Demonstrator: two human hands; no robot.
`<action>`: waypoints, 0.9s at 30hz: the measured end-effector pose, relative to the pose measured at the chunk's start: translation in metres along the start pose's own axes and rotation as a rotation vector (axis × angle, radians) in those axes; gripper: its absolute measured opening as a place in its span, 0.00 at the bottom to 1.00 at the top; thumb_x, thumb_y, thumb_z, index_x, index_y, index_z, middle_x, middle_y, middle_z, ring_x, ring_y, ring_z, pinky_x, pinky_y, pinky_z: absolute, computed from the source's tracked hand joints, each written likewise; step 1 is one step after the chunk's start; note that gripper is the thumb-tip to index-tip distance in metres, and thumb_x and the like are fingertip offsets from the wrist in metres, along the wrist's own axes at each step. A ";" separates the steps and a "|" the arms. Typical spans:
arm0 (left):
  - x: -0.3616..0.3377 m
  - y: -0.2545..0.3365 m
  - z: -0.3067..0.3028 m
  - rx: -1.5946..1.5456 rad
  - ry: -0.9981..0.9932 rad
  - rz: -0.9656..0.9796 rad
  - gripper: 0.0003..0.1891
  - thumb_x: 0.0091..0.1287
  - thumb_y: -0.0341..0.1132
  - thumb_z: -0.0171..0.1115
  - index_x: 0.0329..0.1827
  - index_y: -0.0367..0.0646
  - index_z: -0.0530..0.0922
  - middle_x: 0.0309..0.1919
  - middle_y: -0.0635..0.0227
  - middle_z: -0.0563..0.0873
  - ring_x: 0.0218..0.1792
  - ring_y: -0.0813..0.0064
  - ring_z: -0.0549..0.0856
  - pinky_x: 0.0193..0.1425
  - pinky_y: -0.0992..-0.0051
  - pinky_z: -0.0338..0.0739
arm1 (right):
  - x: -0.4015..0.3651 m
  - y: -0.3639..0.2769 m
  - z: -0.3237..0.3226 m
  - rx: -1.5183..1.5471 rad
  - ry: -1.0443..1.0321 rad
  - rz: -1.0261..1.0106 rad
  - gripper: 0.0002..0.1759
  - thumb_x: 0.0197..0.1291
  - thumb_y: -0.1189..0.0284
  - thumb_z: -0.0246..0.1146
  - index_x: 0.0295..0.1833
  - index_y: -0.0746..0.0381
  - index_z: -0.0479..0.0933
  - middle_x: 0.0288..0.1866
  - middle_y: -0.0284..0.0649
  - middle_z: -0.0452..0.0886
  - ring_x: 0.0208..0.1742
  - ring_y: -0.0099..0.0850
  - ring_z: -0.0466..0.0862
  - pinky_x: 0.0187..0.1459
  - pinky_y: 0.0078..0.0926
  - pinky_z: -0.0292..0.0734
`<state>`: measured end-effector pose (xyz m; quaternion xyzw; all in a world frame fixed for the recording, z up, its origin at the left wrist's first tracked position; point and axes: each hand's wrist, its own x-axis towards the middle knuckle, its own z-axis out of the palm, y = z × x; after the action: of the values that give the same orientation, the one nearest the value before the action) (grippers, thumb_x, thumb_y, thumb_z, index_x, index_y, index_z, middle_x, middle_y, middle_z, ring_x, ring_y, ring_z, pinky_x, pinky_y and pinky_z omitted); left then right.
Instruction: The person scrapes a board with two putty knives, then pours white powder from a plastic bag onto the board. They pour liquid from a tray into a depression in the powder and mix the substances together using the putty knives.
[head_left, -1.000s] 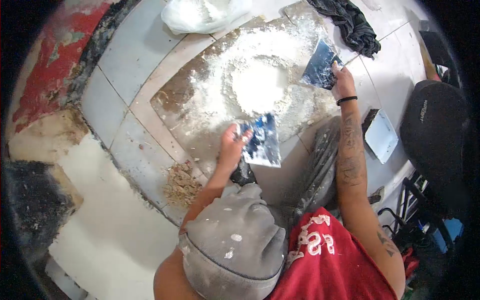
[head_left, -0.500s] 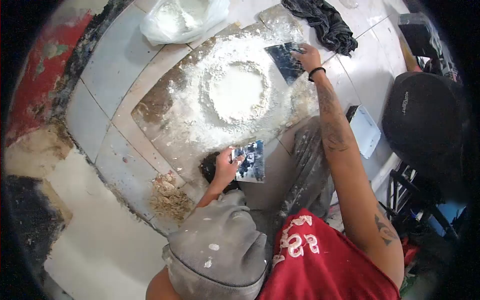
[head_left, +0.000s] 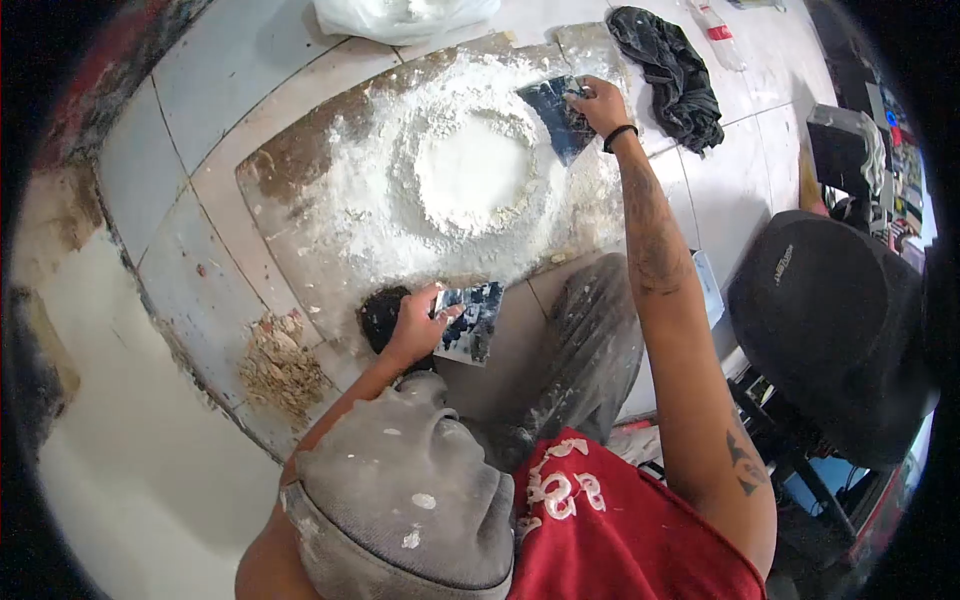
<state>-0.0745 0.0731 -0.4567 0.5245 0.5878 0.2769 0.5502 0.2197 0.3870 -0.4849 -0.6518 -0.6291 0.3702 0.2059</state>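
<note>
White powder (head_left: 385, 180) lies spread over a flat board (head_left: 290, 170), heaped in a ring around a smooth white pool (head_left: 475, 172). My right hand (head_left: 603, 105) grips a dark, flat scraper (head_left: 560, 115), whose blade rests at the upper right edge of the powder ring. My left hand (head_left: 418, 325) is closed on a second scraper (head_left: 470, 320) smeared with white, held near the board's front edge above my lap. A dark shoe (head_left: 382, 318) shows just left of that hand.
A white plastic bag (head_left: 405, 18) of powder stands behind the board, with a black cloth (head_left: 672, 80) at its right. A plastic bottle (head_left: 718, 35) lies farther back. Rubble (head_left: 280, 365) sits at left, a black speaker-like case (head_left: 820, 330) at right.
The whole view has shifted and turned a little. My right hand has brought its scraper slightly closer to the powder ring. My left hand still holds its scraper, a little farther left.
</note>
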 end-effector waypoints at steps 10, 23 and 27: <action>-0.003 -0.002 0.000 0.053 0.023 0.012 0.16 0.54 0.33 0.68 0.40 0.31 0.75 0.28 0.48 0.80 0.30 0.51 0.80 0.35 0.66 0.74 | 0.012 -0.007 0.002 0.089 -0.032 -0.133 0.21 0.48 0.70 0.69 0.48 0.69 0.77 0.32 0.43 0.83 0.31 0.24 0.81 0.31 0.24 0.75; -0.006 -0.009 0.006 0.051 0.086 0.053 0.14 0.54 0.33 0.67 0.38 0.32 0.76 0.28 0.48 0.81 0.31 0.49 0.81 0.34 0.66 0.74 | -0.033 -0.051 -0.017 -0.220 0.173 -0.331 0.18 0.49 0.66 0.66 0.44 0.65 0.78 0.36 0.48 0.83 0.37 0.40 0.84 0.39 0.32 0.76; -0.004 -0.002 -0.001 0.029 -0.023 -0.033 0.17 0.54 0.35 0.68 0.40 0.31 0.77 0.33 0.45 0.81 0.37 0.47 0.81 0.40 0.64 0.75 | 0.018 -0.017 -0.014 -0.192 0.126 -0.190 0.21 0.48 0.62 0.67 0.45 0.65 0.79 0.33 0.48 0.83 0.36 0.40 0.84 0.39 0.31 0.77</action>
<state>-0.0765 0.0689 -0.4573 0.5259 0.5940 0.2532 0.5536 0.2173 0.4091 -0.4672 -0.6282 -0.7061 0.2455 0.2159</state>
